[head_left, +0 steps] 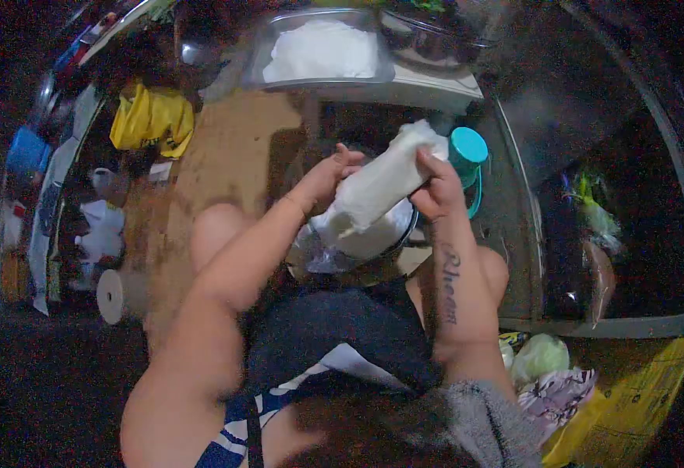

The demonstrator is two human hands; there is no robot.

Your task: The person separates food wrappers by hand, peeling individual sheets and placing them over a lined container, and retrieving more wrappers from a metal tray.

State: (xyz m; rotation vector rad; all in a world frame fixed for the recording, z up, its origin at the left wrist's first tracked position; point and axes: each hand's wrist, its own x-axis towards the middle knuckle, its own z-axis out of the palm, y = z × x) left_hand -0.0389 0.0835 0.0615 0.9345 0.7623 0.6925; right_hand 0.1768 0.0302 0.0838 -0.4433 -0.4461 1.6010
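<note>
A white, soft-looking bundle (385,183) is held slantwise between my two hands, above a round container whose rim shows beneath it. My left hand (328,178) is at its left side, with some fingers stretched along it and the rest hidden behind. My right hand (439,183) grips its upper right end, thumb on top. Under the bundle, clear crinkled plastic (322,253) and more white material lie in the container. Beside my right hand stands a teal-lidded container (468,147).
A clear tray (252,69) of white material stands at the top. Yellow bag (153,118) and white roll (111,296) are on the left. At lower right lie a pale green vegetable (542,359) and a patterned cloth (556,398). A dark framed surface (623,326) spans the right.
</note>
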